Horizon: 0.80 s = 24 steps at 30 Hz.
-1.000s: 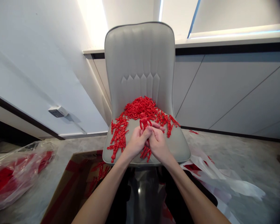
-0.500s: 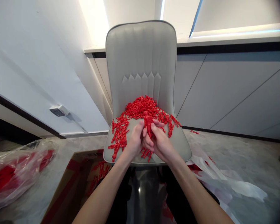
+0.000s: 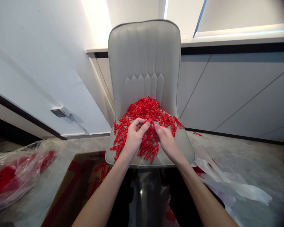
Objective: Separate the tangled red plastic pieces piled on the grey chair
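Observation:
Between my hands is a red plastic figure [image 3: 150,124], upright, with a small head and limbs, partly covered by my fingers. On its left side, my left hand [image 3: 136,133] pinches it between thumb and fingers. My right hand [image 3: 165,137] is closed on its right side with the fingertips against it. Behind them rises a heap of small red plastic parts [image 3: 144,107] on the grey chair [image 3: 170,159]. More red figures [image 3: 150,151] lie on the seat below my hands, and others spread to the left and right.
An open cardboard box [image 3: 66,179] with red parts stands on the floor at left. Beyond it lies a clear plastic bag [image 3: 23,176] with red contents. White plastic sheeting [image 3: 239,186] lies at right, and a loose red piece [image 3: 197,134] is on the floor.
My hands have moved from cupping the figure together to holding it at its two sides, fingertips on it. They are farther apart, so the red figures below show more.

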Available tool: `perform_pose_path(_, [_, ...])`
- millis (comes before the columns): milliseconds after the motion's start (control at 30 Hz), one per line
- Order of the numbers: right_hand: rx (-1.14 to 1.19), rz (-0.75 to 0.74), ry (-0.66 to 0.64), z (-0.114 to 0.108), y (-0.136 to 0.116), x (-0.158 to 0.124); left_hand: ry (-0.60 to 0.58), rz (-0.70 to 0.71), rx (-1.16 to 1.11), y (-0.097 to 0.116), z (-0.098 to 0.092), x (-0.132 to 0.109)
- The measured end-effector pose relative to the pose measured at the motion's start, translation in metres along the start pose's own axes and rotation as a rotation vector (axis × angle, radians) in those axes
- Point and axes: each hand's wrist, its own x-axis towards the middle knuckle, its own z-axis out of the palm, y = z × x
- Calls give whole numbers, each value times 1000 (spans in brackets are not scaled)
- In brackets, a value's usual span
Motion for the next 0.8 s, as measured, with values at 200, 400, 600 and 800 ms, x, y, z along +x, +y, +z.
perform_pose_path(200, [-34,-67,10,2,-1,-1,-45,-42,-50,-6,3,-1])
perform_pose_path(400, [52,-49,-22,10,-3,-4,-165,-61,99,-4,7,-5])
perform_pose_path(600, [63,-91,49,13,-3,-7,-330,12,145,-1,10,-8])
perform_pose_path(800, [46,-88,63,15,-1,-8,-355,-19,162,-8,10,-8])
